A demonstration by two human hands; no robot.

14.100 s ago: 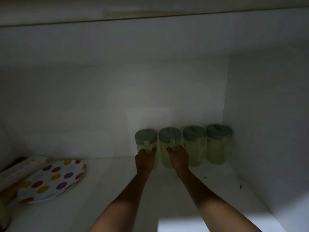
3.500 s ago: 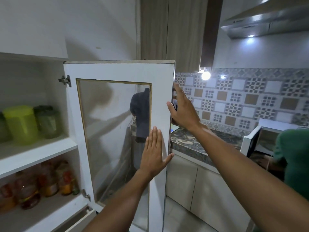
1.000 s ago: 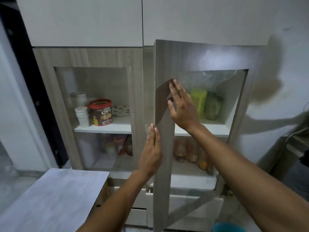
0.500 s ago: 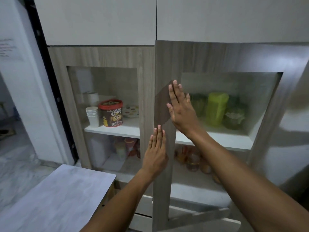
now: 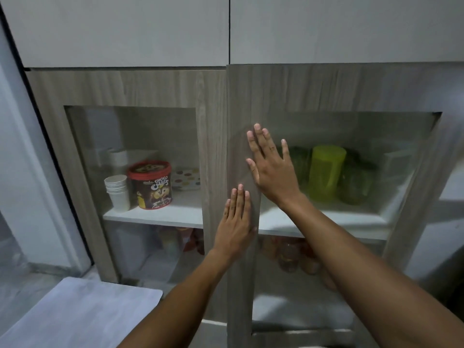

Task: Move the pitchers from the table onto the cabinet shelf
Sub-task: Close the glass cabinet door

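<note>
Seen from the head camera, both bare hands lie flat against the wood-grain frame of the right-hand cabinet door [image 5: 242,101], which stands nearly closed against its neighbour. The left hand [image 5: 236,224] rests low on the door's vertical stile, its fingers [image 5: 239,197] straight and held together, holding nothing. The right hand [image 5: 272,169] presses higher up, palm on the edge where stile meets glass pane [image 5: 351,131], its fingers [image 5: 259,139] stretched out and slightly apart — likewise empty.

Behind the pane, the pitchers [image 5: 326,172] stand on the white cabinet shelf [image 5: 326,222]: a bright yellow-green one in the middle, with darker green ones just beside it on either side, the left one partly hidden by the right hand. Glare on the glass blurs their outlines, and how many there are cannot be told. Below that shelf, jars [image 5: 288,257] with orange and reddish contents show dimly.

Through the left door [image 5: 130,89], which is shut, a stack of white paper cups [image 5: 117,192] stands just beside a red-lidded Choco Chips tub [image 5: 150,184], with a polka-dot plate [image 5: 185,177] behind — all on the same shelf level. Plain white upper cabinets [image 5: 125,28] run across the top of the view. At lower left, a pale marbled counter [image 5: 82,315] juts in, its surface bare in the visible part.
</note>
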